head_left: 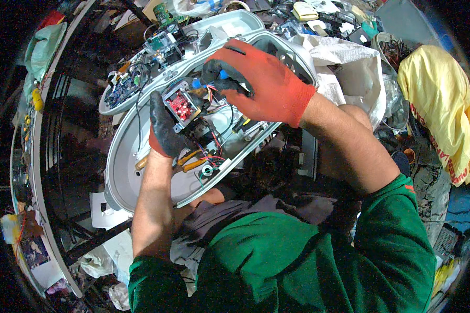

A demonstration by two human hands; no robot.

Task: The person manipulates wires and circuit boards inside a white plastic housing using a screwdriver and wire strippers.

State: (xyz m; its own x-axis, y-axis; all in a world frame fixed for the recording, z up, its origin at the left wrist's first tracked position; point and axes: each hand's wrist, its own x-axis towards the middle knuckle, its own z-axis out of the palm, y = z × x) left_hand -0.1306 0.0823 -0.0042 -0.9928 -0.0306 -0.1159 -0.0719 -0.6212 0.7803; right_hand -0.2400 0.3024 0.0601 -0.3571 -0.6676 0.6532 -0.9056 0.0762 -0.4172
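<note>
Both of my hands wear red-orange gloves with black palms. My left hand (167,122) grips a small metal-framed module (181,106) with red parts inside, holding it above a grey plastic housing (121,156). Thin coloured wires (212,94) run from beside the module to the curled fingertips of my right hand (261,78). Blue pieces show at those fingers, partly hidden by the glove. Orange-handled pliers (192,160) lie in the housing below my left hand, near a small white ring-shaped part (208,170) and red and black leads.
Behind the housing, a second grey shell (230,25) holds circuit boards (128,86) and cables. A white woven sack (352,65) and a yellow bag (438,99) stand at the right. Electronic scrap (318,18) is heaped at the back. A dark metal frame (62,130) runs along the left.
</note>
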